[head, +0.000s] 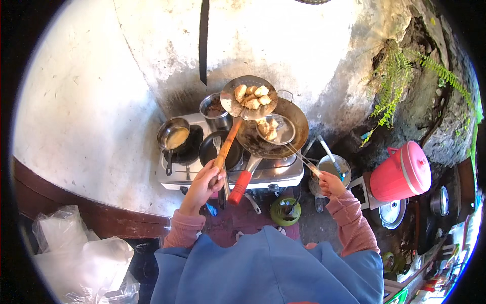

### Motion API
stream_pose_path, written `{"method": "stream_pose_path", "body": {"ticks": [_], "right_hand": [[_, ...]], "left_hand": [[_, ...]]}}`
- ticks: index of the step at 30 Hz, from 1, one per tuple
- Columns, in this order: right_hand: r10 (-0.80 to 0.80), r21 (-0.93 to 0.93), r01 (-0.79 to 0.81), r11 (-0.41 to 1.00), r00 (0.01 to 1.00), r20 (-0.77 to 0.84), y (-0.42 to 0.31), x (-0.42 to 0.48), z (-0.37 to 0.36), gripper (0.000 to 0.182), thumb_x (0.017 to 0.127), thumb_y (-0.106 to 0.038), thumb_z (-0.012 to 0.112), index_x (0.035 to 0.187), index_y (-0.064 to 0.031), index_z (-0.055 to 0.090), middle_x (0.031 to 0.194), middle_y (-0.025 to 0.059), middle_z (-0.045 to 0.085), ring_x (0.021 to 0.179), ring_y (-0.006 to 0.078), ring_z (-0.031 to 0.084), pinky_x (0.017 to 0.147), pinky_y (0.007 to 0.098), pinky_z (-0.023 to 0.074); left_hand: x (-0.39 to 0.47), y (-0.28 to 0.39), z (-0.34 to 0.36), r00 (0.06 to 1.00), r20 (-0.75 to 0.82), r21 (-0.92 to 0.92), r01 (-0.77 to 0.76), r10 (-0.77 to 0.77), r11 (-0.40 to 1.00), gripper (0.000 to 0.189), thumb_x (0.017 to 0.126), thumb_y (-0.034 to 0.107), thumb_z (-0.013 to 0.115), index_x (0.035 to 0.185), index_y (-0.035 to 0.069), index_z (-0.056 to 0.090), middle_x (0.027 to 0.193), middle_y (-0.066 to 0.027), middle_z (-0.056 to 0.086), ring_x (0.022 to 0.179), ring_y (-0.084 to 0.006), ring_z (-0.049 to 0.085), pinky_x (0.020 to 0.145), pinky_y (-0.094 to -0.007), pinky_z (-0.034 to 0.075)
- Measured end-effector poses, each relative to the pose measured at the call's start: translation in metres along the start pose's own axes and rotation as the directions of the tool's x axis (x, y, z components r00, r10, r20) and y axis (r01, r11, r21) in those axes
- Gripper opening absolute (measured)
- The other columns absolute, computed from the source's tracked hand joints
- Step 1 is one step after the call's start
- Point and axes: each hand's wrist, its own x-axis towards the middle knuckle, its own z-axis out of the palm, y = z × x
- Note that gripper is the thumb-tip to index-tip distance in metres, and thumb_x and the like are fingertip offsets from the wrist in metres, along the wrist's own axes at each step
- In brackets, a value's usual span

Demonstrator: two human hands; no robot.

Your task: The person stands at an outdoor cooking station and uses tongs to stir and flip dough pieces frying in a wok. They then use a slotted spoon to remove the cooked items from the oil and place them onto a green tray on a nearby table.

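Note:
My left hand [207, 180] grips the wooden handle of a wide perforated skimmer [231, 95], which carries several pale golden food pieces [252, 104]. In my right hand [330, 184] is the handle of a round mesh strainer [288, 133] with more pieces of the same food [269, 133] in it. The strainer is over a large wok [296, 114]; the skimmer overlaps the wok's upper left and part of a steel pot. The wok's red-gripped handle [240, 186] points towards me. Whether there is oil in the wok cannot be made out.
On the steel gas stove [281, 174] stand a small saucepan [172, 123] with yellowish liquid, a steel pot [216, 104] with dark contents and a black frying pan [207, 146] with a slotted turner [217, 141]. A green gas cylinder [283, 218] is below. To the right is a pink lidded bucket [391, 176].

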Motion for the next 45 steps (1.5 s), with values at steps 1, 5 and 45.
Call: {"method": "stream_pose_path", "body": {"ticks": [1,5,45], "right_hand": [[-0.023,-0.017,0.023,1.0,1.0,-0.01,-0.002,-0.004,-0.003,0.019,0.098,-0.023,0.046,0.109,-0.0105,0.055,0.058,-0.0077,0.035,0.039,0.0032,0.027,0.035,0.0213,0.025],[-0.102,-0.044,0.098,0.994,0.988,-0.116,-0.014,-0.02,-0.007,0.018,0.097,-0.022,0.046,0.108,-0.0103,0.055,0.057,-0.0065,0.036,0.039,0.0031,0.027,0.034,0.0215,0.0242],[-0.876,-0.951,0.183,-0.25,0.375,0.303,-0.043,-0.013,0.078,0.031,0.088,-0.011,0.056,0.119,-0.0111,0.053,0.065,0.0131,0.061,0.055,0.0322,0.061,0.047,0.0427,0.0491]], "left_hand": [[-0.001,0.001,0.0,1.0,-0.001,0.002,-0.002,0.002,1.0,0.025,0.098,0.017,0.039,0.119,0.003,0.044,0.08,-0.0009,0.044,0.056,-0.0069,0.037,0.052,-0.0195,0.029],[0.0,-0.002,-0.009,1.0,-0.005,-0.002,-0.006,0.006,1.0,0.029,0.098,0.018,0.041,0.122,0.003,0.043,0.08,-0.0008,0.044,0.055,-0.0063,0.039,0.051,-0.0191,0.032],[0.003,-0.029,0.006,0.992,-0.007,-0.034,0.127,-0.128,0.991,0.021,0.097,0.019,0.043,0.114,0.007,0.044,0.078,0.0009,0.044,0.056,-0.0057,0.041,0.049,-0.0191,0.029]]}}
